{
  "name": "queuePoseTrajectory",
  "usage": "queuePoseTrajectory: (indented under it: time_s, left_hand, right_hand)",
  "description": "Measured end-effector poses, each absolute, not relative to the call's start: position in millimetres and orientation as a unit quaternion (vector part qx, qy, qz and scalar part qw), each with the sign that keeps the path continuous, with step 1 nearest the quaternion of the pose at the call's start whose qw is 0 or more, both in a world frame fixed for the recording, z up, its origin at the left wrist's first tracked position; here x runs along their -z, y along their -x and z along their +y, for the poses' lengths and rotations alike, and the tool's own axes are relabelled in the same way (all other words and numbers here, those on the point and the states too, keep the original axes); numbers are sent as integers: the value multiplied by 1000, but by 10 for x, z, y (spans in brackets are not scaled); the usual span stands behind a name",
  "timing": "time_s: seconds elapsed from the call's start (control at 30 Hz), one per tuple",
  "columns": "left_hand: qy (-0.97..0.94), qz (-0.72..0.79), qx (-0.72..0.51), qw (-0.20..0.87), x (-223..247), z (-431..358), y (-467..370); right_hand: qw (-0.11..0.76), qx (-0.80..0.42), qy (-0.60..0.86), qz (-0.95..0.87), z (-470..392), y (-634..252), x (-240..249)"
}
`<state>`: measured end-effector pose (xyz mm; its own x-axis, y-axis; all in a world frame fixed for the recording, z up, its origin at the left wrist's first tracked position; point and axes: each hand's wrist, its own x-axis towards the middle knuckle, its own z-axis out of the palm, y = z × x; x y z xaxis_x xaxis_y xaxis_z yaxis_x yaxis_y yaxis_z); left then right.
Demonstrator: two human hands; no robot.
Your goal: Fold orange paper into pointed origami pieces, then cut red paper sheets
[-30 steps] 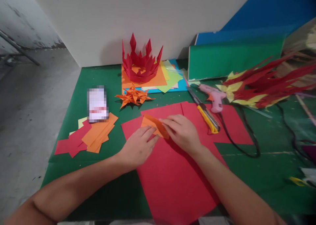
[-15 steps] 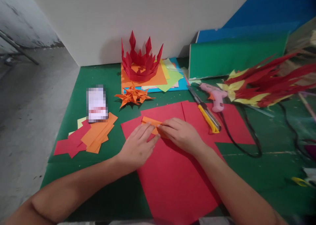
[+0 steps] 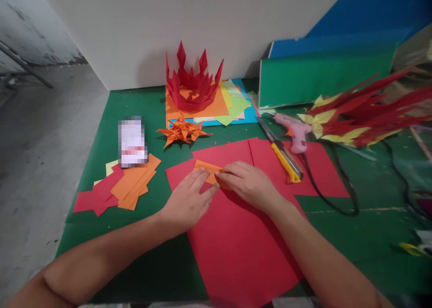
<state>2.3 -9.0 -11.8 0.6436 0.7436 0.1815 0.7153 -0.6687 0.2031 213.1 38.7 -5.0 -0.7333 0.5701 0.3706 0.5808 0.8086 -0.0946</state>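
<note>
A small folded piece of orange paper [image 3: 212, 178] lies on the large red paper sheets [image 3: 246, 249] in front of me. My left hand [image 3: 189, 202] presses on its left part, fingers together, the thumb at its near edge. From the other side, my right hand [image 3: 249, 184] has its fingers closed on the right part. Both sets of fingertips nearly meet over the paper and cover some of it. Beyond the hands are orange folded-paper stars [image 3: 184, 131] and a red paper crown [image 3: 194, 89], which stands on coloured sheets [image 3: 221, 105].
On the left, a phone with a blurred screen [image 3: 132, 141] lies by red and orange paper strips [image 3: 137, 184]. A yellow utility knife [image 3: 285, 161] with its blade out and a pink glue gun [image 3: 293, 130] lie right. Red-yellow paper streamers [image 3: 364, 114] are farther right on the green table [image 3: 354, 245].
Almost nothing differs. My left fingertips have shifted very slightly, and a bit more of the orange paper's middle shows between the hands.
</note>
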Motion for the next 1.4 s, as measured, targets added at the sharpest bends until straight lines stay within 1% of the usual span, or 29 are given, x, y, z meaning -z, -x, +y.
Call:
queuePoseTrajectory:
  time_s: [0.67,1.07,1.4]
  left_hand:
    - [-909,396,-126,41,140,-91,-29]
    - [-924,369,-97,-7,33,-42,-28]
    - [-910,405,-90,18,125,-110,-29]
  right_hand:
    - [186,-5,308,-933,393,-2131,27]
    - [177,-16,314,-933,376,-2149,37]
    - [170,-37,320,-931,381,-2155,29]
